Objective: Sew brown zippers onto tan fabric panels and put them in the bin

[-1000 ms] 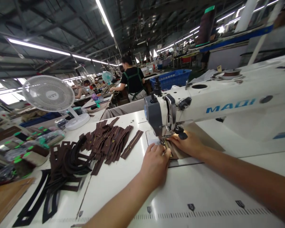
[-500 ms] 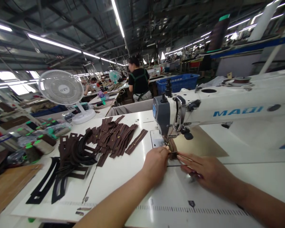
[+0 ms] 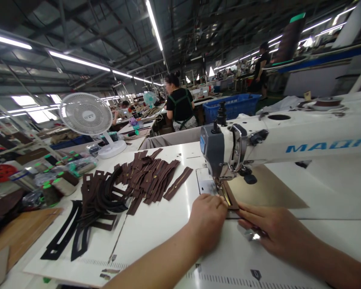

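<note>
A brown zipper piece [image 3: 227, 194] with gold-coloured teeth lies in a brown frame under the presser foot of a white sewing machine [image 3: 252, 138]. My left hand [image 3: 209, 220] is closed at its left edge, fingers curled; the fingertips are partly hidden. Against the near right corner of the piece rest the outstretched fingertips of my right hand [image 3: 272, 228]. Tucked under that hand's bent lower fingers is a small shiny metal tool [image 3: 253, 236], perhaps thread snips, mostly covered.
Brown zipper strips [image 3: 156, 176] lie heaped left of the machine, beside brown and black cut-out frames [image 3: 100, 196]. A white fan [image 3: 87, 114] and thread spools [image 3: 63, 184] stand farther left. A tan sheet [image 3: 267, 186] lies under the machine arm. A co-worker [image 3: 180, 102] sits ahead.
The view has shifted, so the scene sits further left to right. More of the zipper teeth now shows between my hands. Both hands stay at the piece.
</note>
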Tool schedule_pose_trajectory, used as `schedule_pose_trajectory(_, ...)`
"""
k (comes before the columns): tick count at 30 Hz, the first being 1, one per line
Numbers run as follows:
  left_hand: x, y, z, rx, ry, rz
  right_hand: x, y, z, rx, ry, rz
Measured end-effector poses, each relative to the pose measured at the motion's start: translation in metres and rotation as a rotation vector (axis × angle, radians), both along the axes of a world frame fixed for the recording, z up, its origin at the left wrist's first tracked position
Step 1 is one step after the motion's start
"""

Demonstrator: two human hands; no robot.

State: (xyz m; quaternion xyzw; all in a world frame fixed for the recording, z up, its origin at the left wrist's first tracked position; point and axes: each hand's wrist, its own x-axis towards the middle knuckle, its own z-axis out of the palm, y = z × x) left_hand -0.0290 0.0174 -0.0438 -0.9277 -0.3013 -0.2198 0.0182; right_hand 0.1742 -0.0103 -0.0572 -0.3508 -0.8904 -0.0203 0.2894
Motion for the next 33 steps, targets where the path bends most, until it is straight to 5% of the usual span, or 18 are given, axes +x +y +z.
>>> schedule_pose_trajectory(15, 0.002, 0.007, -0.005, 0.048, 0.006, 0.042, -0.004, 0.007, 0.005, -0.139, 0.029, -0.041)
schedule_pose_trajectory(22, 0.006, 0.025, -0.005, -0.005, 0.031, 0.176, -0.007, 0.027, 0.014, -0.141, 0.032, -0.053)
schedule_pose_trajectory(26, 0.007, 0.026, -0.006, 0.019, 0.022, 0.23, -0.004, 0.029, 0.009, -0.086, 0.031, -0.064)
schedule_pose_trajectory(31, 0.005, 0.022, -0.015, 0.109, -0.006, 0.226, 0.005, 0.032, -0.011, 0.179, 0.098, -0.136)
schedule_pose_trajectory(33, 0.005, 0.022, -0.018, 0.105, -0.019, 0.192, 0.005, 0.034, -0.018, 0.154, 0.08, -0.138)
